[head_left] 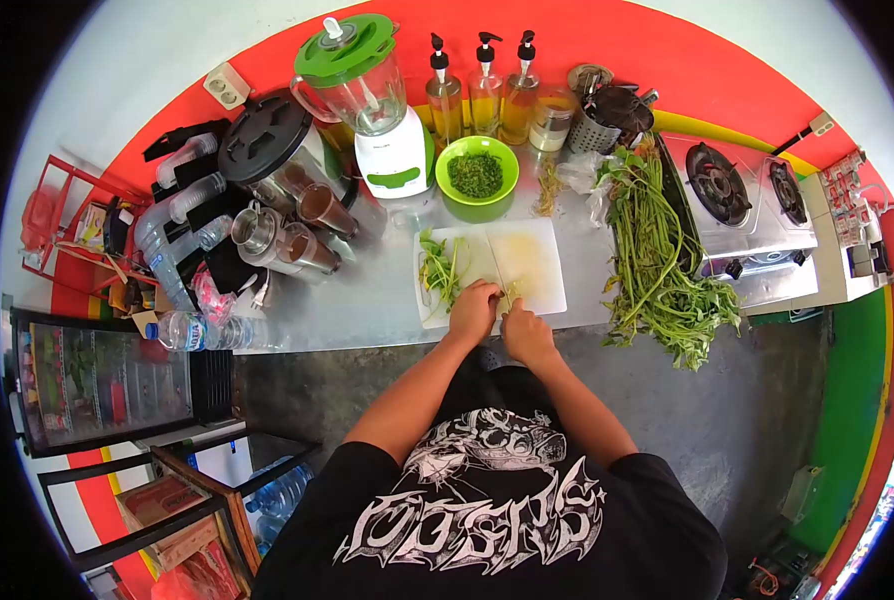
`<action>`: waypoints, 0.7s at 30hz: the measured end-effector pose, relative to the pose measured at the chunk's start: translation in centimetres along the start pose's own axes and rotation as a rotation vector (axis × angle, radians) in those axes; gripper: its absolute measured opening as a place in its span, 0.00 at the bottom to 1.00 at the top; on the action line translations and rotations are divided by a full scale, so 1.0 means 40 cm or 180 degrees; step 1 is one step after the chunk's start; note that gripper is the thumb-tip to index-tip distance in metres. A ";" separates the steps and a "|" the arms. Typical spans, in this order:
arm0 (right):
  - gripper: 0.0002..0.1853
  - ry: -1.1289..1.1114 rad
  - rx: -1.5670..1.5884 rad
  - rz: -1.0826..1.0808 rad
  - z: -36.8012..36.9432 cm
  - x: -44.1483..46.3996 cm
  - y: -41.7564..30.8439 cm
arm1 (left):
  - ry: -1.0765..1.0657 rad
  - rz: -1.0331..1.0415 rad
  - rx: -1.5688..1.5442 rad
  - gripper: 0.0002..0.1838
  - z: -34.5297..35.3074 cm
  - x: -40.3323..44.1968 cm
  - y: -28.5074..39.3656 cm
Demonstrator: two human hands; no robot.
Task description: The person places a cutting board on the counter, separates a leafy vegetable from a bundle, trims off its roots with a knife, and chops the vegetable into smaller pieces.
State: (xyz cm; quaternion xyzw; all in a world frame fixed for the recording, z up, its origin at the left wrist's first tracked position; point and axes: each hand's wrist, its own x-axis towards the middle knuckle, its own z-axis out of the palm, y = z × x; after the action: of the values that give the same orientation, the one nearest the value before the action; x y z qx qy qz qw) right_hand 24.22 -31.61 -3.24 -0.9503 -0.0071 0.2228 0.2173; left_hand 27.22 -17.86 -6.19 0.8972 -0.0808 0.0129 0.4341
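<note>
On the white cutting board [547, 285] my left hand [475, 311] is closed over the stems of some leafy greens [439, 266], whose leaves spread over the board's left half. My right hand [527, 333] grips a knife [500, 266] just to the right of it. The thin blade points away from me across the middle of the board, beside my left fingertips. My fist hides the handle. Small cut bits lie near the blade, though they are hard to make out. Behind the board, a green bowl [479, 211] holds finely chopped greens [476, 175].
A big bunch of long-stemmed greens [647, 235] lies at right, hanging over the counter's front edge, beside a gas stove [757, 215]. Behind stand a blender [387, 150] and several pump bottles [485, 90]. Metal cups [307, 245] and a water bottle [192, 331] are at left.
</note>
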 end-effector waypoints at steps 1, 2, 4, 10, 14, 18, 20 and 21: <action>0.18 0.0021 0.0058 0.0088 0.005 0.001 -0.003 | 0.0022 -0.0047 -0.0051 0.03 0.000 -0.001 0.001; 0.17 0.0096 0.0109 0.0119 0.010 0.002 -0.002 | 0.0042 -0.0096 -0.0109 0.03 0.001 -0.002 0.002; 0.17 0.0199 0.0061 -0.0046 0.013 0.012 0.008 | 0.0000 -0.0094 -0.0083 0.03 0.003 0.000 -0.004; 0.18 0.0109 0.0117 0.0075 0.020 0.016 -0.001 | -0.0009 -0.0051 -0.0026 0.04 0.000 0.002 -0.009; 0.17 0.0101 -0.0260 -0.0082 0.033 0.038 0.020 | -0.0028 -0.0129 -0.0038 0.04 0.001 0.004 -0.007; 0.17 0.0177 0.0000 -0.0059 0.017 0.011 -0.006 | -0.0028 -0.0123 -0.0014 0.03 -0.004 0.008 -0.014; 0.17 0.0243 -0.0002 -0.0028 0.031 0.015 0.002 | -0.0034 -0.0092 -0.0027 0.04 0.002 0.005 -0.014; 0.17 0.0239 -0.0016 -0.0069 0.023 0.011 0.001 | -0.0133 -0.0154 -0.0067 0.04 -0.003 0.006 -0.010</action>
State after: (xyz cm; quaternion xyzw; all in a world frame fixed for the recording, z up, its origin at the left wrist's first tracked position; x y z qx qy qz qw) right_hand 24.22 -31.20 -4.19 -0.9584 -0.0098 0.1845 0.2174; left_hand 27.52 -17.56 -6.40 0.8943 -0.0683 -0.0172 0.4419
